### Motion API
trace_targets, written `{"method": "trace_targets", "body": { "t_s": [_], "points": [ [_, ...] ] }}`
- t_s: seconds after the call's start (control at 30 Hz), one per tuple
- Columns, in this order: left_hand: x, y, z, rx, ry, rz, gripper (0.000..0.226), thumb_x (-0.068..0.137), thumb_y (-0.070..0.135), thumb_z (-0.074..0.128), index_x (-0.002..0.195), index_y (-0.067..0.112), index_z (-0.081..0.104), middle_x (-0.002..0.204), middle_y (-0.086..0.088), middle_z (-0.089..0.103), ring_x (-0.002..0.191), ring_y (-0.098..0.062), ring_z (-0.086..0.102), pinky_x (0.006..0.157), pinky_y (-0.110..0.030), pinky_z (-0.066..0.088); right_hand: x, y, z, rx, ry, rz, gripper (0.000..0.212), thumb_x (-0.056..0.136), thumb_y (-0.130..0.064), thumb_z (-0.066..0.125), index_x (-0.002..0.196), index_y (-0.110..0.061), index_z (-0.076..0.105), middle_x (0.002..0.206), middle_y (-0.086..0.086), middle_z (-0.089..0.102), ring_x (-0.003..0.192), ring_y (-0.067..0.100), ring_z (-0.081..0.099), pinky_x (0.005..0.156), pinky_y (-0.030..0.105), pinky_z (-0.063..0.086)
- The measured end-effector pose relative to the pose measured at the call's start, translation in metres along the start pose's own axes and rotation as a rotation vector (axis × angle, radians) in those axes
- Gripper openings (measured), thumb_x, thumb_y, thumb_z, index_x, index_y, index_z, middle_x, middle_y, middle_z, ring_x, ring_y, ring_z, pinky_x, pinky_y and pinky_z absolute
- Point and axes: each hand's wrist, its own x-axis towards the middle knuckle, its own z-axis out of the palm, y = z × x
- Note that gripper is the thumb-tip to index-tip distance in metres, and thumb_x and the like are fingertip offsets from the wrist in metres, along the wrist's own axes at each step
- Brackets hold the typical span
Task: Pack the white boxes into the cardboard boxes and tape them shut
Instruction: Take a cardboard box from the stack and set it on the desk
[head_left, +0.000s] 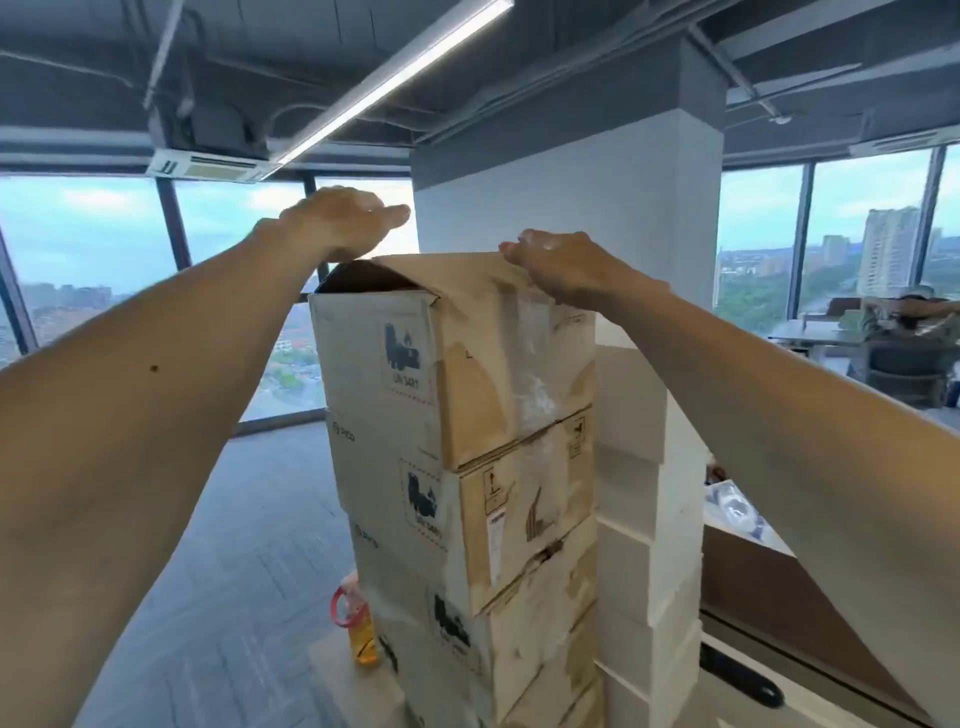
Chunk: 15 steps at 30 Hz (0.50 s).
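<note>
Top box (452, 358): flaps half shut, card worn and creased. Prob. flimsy, light; grip at corners, not flaps. Left hand (343, 223) flat, fingers together, over its left flap. Right hand (558, 265) flat, pressing its right flap. White boxes (644, 493) stacked just right of it.

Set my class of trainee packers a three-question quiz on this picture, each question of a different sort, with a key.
1. True or false: the top cardboard box, under the left hand and the right hand, is sealed flat.
2. Multiple choice: in this view the white boxes are stacked A) left of the cardboard stack, B) right of it, C) on top of it.
3. Short answer: what tool with a red handle stands low down, left of the stack?
Key: 1 false, a flap stands raised over a dark gap; 2 B; 3 a tape dispenser.
</note>
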Motion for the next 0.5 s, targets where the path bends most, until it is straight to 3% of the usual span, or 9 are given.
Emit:
{"method": "trace_targets", "body": {
  "t_s": [0.17,0.27,0.37,0.43,0.5],
  "points": [
    [0.026,-0.037,0.024,-0.058,-0.132,-0.063,0.074,0.096,0.069,0.024,0.142,0.015,0.045,0.153,-0.012,0.039,0.137,-0.035,0.039,0.109,-0.050,0.029,0.013,-0.016,0.016,-0.157,-0.047,0.106,0.072,0.090,-0.071,0.035,0.143,-0.024,0.047,0.155,0.006,0.037,0.139,0.033,0.034,0.113,0.054,0.029],
    [0.048,-0.063,0.040,-0.150,-0.209,-0.140,0.089,0.081,0.085,0.027,0.146,0.025,0.042,0.157,-0.009,0.034,0.141,-0.035,0.034,0.112,-0.055,0.024,0.014,-0.022,0.018,-0.193,-0.099,0.162,0.064,0.095,-0.063,0.040,0.140,-0.020,0.050,0.150,0.009,0.041,0.132,0.033,0.039,0.110,0.047,0.033],
    [0.068,-0.084,0.056,-0.286,-0.291,-0.191,0.100,0.064,0.096,0.033,0.140,0.032,0.048,0.152,-0.006,0.042,0.137,-0.032,0.038,0.114,-0.057,0.020,0.009,-0.026,0.018,-0.154,-0.093,0.240,0.062,0.098,-0.059,0.040,0.145,-0.018,0.043,0.153,0.009,0.037,0.135,0.034,0.037,0.101,0.044,0.033],
    [0.075,-0.089,0.064,-0.378,-0.371,-0.176,0.090,0.073,0.091,0.034,0.141,0.033,0.047,0.148,-0.004,0.047,0.135,-0.029,0.040,0.113,-0.055,0.018,0.008,-0.026,0.019,-0.102,-0.075,0.308,0.057,0.099,-0.054,0.041,0.144,-0.020,0.040,0.154,0.008,0.034,0.135,0.036,0.036,0.094,0.044,0.034],
    [0.076,-0.088,0.066,-0.412,-0.409,-0.166,0.081,0.082,0.084,0.034,0.142,0.030,0.045,0.143,-0.004,0.048,0.133,-0.030,0.040,0.109,-0.054,0.019,0.007,-0.027,0.020,-0.035,-0.064,0.389,0.057,0.098,-0.054,0.045,0.145,-0.024,0.038,0.156,0.009,0.029,0.135,0.042,0.034,0.094,0.052,0.039]
  ]
}}
